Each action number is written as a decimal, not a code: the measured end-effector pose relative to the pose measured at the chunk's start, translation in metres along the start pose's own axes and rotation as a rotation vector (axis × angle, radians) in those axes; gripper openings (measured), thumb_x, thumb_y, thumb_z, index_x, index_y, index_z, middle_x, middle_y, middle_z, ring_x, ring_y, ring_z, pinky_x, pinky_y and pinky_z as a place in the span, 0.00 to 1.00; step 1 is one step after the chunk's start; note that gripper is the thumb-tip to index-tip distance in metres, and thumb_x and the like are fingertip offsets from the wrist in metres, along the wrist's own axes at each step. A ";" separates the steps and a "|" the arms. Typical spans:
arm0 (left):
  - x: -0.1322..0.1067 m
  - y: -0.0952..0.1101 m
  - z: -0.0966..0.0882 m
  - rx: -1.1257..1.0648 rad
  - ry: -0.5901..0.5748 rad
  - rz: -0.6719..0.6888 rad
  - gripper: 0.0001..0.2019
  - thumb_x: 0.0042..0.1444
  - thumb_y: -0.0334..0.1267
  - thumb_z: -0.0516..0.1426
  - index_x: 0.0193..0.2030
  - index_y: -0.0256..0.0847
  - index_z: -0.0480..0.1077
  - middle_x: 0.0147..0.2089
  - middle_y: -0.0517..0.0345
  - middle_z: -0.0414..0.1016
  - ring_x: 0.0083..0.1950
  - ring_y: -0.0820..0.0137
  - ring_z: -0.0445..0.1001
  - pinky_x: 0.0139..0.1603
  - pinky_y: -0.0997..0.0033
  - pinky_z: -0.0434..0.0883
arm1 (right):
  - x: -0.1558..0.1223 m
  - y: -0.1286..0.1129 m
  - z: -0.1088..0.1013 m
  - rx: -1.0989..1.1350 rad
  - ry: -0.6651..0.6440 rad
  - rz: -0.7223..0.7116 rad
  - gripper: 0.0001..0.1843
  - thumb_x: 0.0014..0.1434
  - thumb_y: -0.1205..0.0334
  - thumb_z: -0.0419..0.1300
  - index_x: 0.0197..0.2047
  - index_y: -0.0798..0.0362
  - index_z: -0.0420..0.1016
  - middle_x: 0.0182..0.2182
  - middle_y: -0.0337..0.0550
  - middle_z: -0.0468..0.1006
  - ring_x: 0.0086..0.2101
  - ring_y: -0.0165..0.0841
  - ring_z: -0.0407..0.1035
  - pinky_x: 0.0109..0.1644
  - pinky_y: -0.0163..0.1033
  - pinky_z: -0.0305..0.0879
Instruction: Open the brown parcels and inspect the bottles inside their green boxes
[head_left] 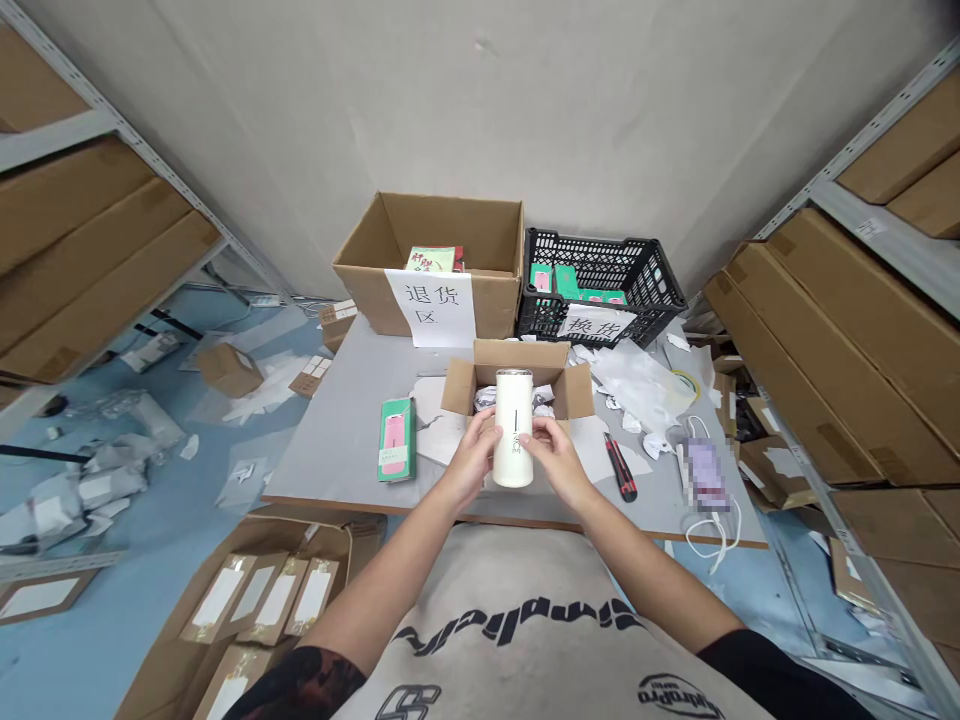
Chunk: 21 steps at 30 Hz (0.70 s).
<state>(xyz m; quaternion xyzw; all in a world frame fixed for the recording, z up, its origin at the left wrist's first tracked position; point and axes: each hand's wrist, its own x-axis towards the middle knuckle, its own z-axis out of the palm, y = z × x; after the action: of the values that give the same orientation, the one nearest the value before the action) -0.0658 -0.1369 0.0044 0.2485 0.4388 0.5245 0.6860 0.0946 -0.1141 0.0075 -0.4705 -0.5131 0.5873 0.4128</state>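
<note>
A white cylindrical bottle with a thin dark line and small print on its side is held upright in front of me, above the near edge of the grey table. My left hand grips its left side and my right hand grips its right side, fingers curled around it. Just behind the bottle sits a small open cardboard box with crumpled white paper inside.
A green and pink flat package lies to the left, a red-handled cutter to the right, beside a phone with a white cable. At the back stand a large labelled carton and a black crate. Shelves flank both sides.
</note>
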 end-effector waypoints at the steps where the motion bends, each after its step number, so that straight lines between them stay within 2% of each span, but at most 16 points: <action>1: 0.000 0.001 0.001 0.013 0.011 0.005 0.29 0.52 0.49 0.65 0.60 0.48 0.63 0.52 0.53 0.76 0.49 0.60 0.76 0.43 0.64 0.72 | 0.000 0.001 0.000 -0.033 0.007 -0.002 0.19 0.53 0.47 0.66 0.44 0.47 0.73 0.41 0.41 0.74 0.42 0.36 0.68 0.50 0.43 0.66; 4: -0.002 0.004 0.002 0.048 0.025 0.024 0.27 0.51 0.47 0.65 0.57 0.48 0.64 0.50 0.52 0.77 0.49 0.59 0.76 0.44 0.62 0.72 | 0.001 0.004 -0.001 -0.031 -0.002 0.003 0.28 0.50 0.49 0.69 0.52 0.46 0.69 0.42 0.41 0.73 0.41 0.35 0.68 0.47 0.43 0.68; 6: -0.003 0.005 0.003 0.055 0.023 0.043 0.25 0.52 0.48 0.65 0.55 0.48 0.65 0.51 0.52 0.77 0.50 0.59 0.76 0.46 0.61 0.72 | 0.002 0.005 -0.002 0.005 0.010 0.007 0.31 0.46 0.51 0.72 0.51 0.46 0.66 0.42 0.40 0.73 0.41 0.35 0.69 0.46 0.43 0.69; 10: -0.003 0.003 0.005 0.045 0.024 0.081 0.24 0.52 0.49 0.64 0.54 0.48 0.67 0.53 0.52 0.75 0.52 0.60 0.76 0.46 0.61 0.72 | 0.001 0.005 -0.006 0.090 0.027 0.008 0.27 0.44 0.52 0.73 0.42 0.47 0.66 0.40 0.39 0.73 0.41 0.35 0.70 0.49 0.43 0.68; 16: 0.002 -0.002 0.009 -0.011 -0.106 0.009 0.25 0.55 0.50 0.62 0.57 0.42 0.70 0.53 0.49 0.77 0.52 0.58 0.75 0.47 0.64 0.71 | -0.004 -0.004 -0.009 0.105 -0.020 0.017 0.20 0.50 0.51 0.69 0.43 0.47 0.70 0.40 0.41 0.75 0.43 0.36 0.70 0.52 0.44 0.66; 21: 0.005 -0.005 0.011 0.006 -0.017 0.034 0.22 0.52 0.49 0.64 0.52 0.43 0.71 0.52 0.51 0.77 0.50 0.59 0.77 0.47 0.62 0.73 | -0.003 -0.005 -0.010 -0.011 0.056 -0.001 0.24 0.50 0.50 0.67 0.49 0.47 0.72 0.42 0.41 0.74 0.41 0.36 0.68 0.48 0.44 0.68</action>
<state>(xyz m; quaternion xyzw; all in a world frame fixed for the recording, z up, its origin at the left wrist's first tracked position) -0.0537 -0.1326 0.0044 0.2624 0.4304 0.5327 0.6798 0.1047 -0.1141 0.0122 -0.4888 -0.5047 0.5710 0.4247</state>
